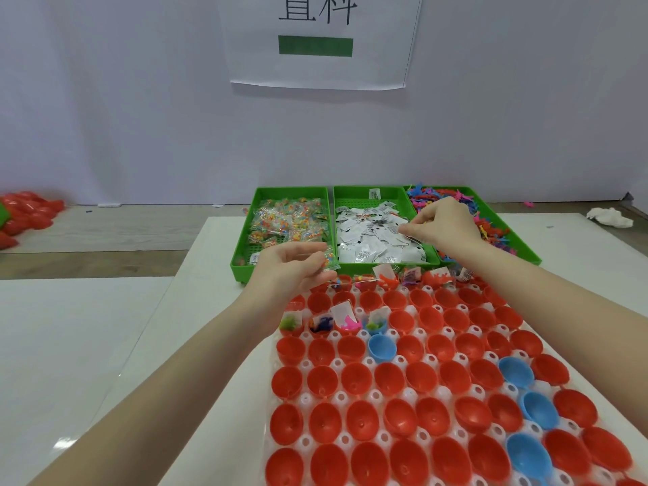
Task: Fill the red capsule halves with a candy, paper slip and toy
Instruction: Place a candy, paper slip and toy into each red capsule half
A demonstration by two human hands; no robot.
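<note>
Red capsule halves (389, 380) sit open side up in a white holder tray (375, 394) on the bench (87, 327), row upon row, with a few blue halves (382, 348) mixed among them. From where I stand, the job looks barely begun. Only the far row nearest the green trays and about four cups at the left of the third row show anything inside: bits of paper, coloured toys, wrapped sweets. Every other cup I can see, which is most of the tray, is bare.

The left hand (291, 268) hovers at the near edge of the candy tray (287, 222), its fingers pinching a small clear candy packet (329, 261). The right hand (441, 222) reaches over the middle tray, fingertips pinched on a paper slip (403, 228) from the paper slips heap (371, 240). The toy tray (491, 226) at the right holds a tangle of pink, blue and orange figures, untouched just now.

I judge dozens of halves are left to fill.
</note>
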